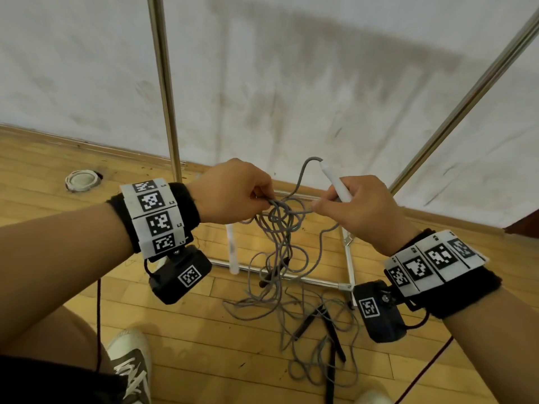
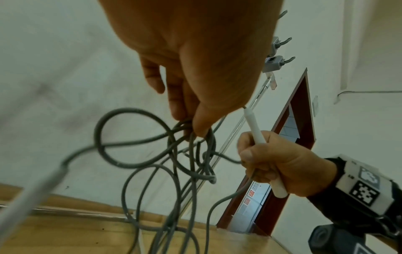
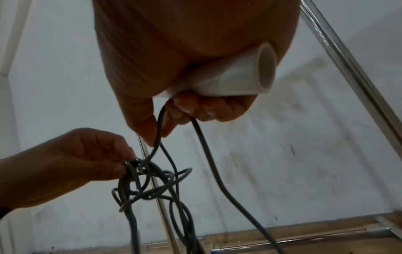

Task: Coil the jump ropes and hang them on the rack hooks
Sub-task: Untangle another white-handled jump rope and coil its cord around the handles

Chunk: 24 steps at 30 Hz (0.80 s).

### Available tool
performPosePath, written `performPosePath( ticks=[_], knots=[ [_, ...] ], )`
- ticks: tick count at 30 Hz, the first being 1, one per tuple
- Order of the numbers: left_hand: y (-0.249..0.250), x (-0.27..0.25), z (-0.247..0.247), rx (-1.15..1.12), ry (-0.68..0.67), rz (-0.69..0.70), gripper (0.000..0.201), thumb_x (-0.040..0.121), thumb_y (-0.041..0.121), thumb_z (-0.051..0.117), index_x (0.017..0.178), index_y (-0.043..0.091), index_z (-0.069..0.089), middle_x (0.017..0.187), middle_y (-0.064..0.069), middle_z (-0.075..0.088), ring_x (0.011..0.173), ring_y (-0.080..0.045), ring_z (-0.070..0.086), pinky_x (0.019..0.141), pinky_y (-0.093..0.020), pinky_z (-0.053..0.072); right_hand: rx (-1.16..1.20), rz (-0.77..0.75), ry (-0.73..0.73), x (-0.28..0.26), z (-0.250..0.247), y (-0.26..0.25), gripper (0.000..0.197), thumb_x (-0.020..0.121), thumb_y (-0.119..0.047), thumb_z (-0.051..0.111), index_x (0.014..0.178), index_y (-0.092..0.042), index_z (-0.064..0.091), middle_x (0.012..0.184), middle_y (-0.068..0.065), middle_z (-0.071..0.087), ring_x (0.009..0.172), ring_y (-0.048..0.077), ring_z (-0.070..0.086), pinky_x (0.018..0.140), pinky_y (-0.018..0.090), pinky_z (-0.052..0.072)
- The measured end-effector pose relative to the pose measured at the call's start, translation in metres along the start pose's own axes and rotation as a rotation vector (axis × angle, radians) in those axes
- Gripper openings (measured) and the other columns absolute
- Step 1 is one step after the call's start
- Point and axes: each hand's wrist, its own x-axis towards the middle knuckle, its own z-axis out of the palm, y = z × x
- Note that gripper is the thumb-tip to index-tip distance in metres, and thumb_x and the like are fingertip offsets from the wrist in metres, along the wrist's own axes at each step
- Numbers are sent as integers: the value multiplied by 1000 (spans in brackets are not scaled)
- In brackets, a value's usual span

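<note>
A tangled grey jump rope (image 1: 280,225) hangs between my hands above the floor. My left hand (image 1: 233,193) pinches a bunch of its loops (image 2: 191,132) between thumb and fingers. My right hand (image 1: 358,205) grips one white handle (image 1: 335,182) in its curled fingers and pinches a strand of the rope (image 3: 158,130) with thumb and forefinger. The second white handle (image 1: 232,249) dangles below my left hand. More grey rope with black handles (image 1: 309,319) lies in a heap on the floor. Grey rack hooks (image 2: 280,60) show high up in the left wrist view.
The metal rack's uprights (image 1: 164,83) (image 1: 466,106) and base bars (image 1: 309,279) stand against a stained white wall. The floor is wood. A white round fitting (image 1: 82,179) sits in the floor at left. My shoe (image 1: 131,365) is at the bottom. A dark red door frame (image 2: 289,137) lies right.
</note>
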Motion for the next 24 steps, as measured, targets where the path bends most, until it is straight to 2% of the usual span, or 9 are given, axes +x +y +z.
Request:
performPosePath(
  ticks=[3,4,7,9,11,13,16,18,24],
  knots=[
    [1,-3,-1,-5,53,40,10,90,24,70,99,24,73,76,26,53,73,6,54,69,-9,38,21,35,-84,-2,-2,1,10,73,-21,81,77,-23,72,46,-10,50,45,6,47,48,21,41],
    [3,-3,-1,-3,60,56,9,90,24,70,99,24,73,76,26,53,73,4,54,67,-8,35,31,29,-118,-2,-1,0,16,73,-18,81,84,-27,73,46,-11,49,45,7,46,50,24,41],
    [9,-4,2,19,108,118,9,91,22,69,100,22,71,80,21,56,77,-5,52,66,-21,36,86,14,-189,-5,8,-7,25,74,-21,81,82,-42,71,52,-10,59,47,9,50,54,29,44],
    [12,-3,2,-6,150,147,9,92,20,68,101,19,71,84,15,64,78,-9,56,69,-27,40,128,19,-191,-7,13,-12,20,79,-30,78,85,-47,70,56,-9,65,47,8,50,50,22,40],
    [12,-3,2,-102,159,147,8,93,17,68,100,16,70,89,8,71,83,-10,63,72,-27,47,168,24,-165,-8,17,-14,12,83,-33,74,93,-41,74,60,-4,67,49,7,50,47,17,37],
    [12,-4,3,-225,132,144,6,93,14,68,98,14,69,88,6,73,83,-7,67,74,-22,51,183,31,-133,-8,19,-15,3,83,-34,74,85,-35,77,67,4,69,50,9,51,47,17,37],
    [10,-4,6,-236,106,156,4,90,15,71,94,17,70,82,14,70,79,2,64,68,-10,47,103,30,-121,-8,19,-14,12,79,-36,78,69,-34,73,60,0,67,47,9,54,46,18,39],
    [7,-3,4,-229,74,148,8,88,16,74,95,18,71,81,17,67,78,7,61,67,-6,43,47,40,-128,-6,16,-13,13,77,-36,80,67,-33,72,61,3,68,49,12,56,49,23,42],
    [-7,-4,-8,-228,-208,71,19,87,21,76,101,30,67,87,17,69,80,8,61,67,-3,41,-28,4,-88,-6,7,-7,17,88,-32,70,75,-23,75,61,3,64,49,6,48,48,17,36]
  ],
)
